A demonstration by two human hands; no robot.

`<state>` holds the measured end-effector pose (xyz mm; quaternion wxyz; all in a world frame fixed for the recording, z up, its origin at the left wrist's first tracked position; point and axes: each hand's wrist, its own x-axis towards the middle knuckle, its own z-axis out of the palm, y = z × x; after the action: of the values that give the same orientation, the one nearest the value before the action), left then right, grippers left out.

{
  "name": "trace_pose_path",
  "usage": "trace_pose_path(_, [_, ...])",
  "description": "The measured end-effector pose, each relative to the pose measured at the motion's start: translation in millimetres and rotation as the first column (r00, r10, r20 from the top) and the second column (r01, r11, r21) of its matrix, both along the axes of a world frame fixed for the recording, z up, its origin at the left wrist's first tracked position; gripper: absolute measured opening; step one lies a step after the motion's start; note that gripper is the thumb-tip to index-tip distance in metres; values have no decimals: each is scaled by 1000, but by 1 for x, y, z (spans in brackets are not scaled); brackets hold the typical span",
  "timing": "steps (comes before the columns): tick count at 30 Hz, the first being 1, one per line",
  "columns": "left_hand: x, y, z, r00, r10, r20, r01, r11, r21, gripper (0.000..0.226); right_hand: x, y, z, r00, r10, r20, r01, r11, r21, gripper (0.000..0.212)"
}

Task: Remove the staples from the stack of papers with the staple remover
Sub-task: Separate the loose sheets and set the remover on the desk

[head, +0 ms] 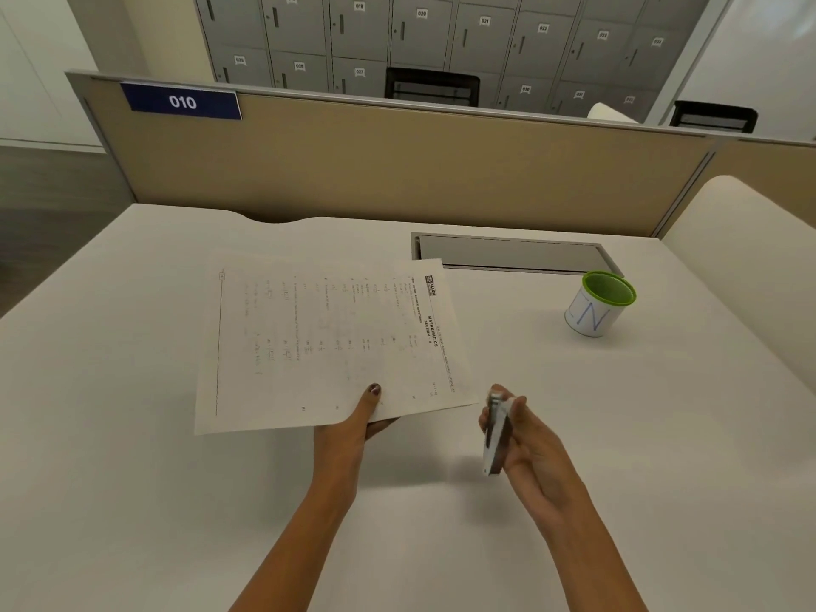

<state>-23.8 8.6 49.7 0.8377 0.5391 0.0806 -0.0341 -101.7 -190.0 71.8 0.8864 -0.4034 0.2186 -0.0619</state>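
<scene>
A stack of printed papers [326, 342] is held just above the white desk [132, 435], turned sideways so its heading runs along the right edge. My left hand [353, 428] pinches its near edge, thumb on top and fingers underneath. My right hand [523, 439] grips a slim white and grey staple remover [496, 435], held upright a short way right of the papers' near right corner and apart from them. No staple is visible at this distance.
A white cup with a green rim [600, 304] stands at the right. A grey cable tray flap [512, 254] is set into the desk behind the papers. A beige partition [397, 170] closes the far side, with grey lockers beyond.
</scene>
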Motion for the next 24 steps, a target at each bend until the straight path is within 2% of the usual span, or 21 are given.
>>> trace_pose_path(4, [0,0,4,999,23,26,-24,998,58,57,-10,13,-8,988,91,-128,-106,987,-119,36])
trace_pose_path(9, [-3,-2,5,999,7,32,-11,993,119,57,-4,24,-5,983,119,-137,-134,986,-103,30])
trace_pose_path(13, [-7,-5,9,998,-10,68,1,991,138,55,6,26,1,987,120,-107,-125,991,-39,41])
trace_pose_path(18, [-10,-4,11,997,-22,68,13,993,119,52,12,23,7,985,126,-115,-138,985,-106,45])
trace_pose_path(24, [-9,-2,13,997,-23,67,14,991,130,51,13,22,12,990,58,-125,-80,980,-180,47])
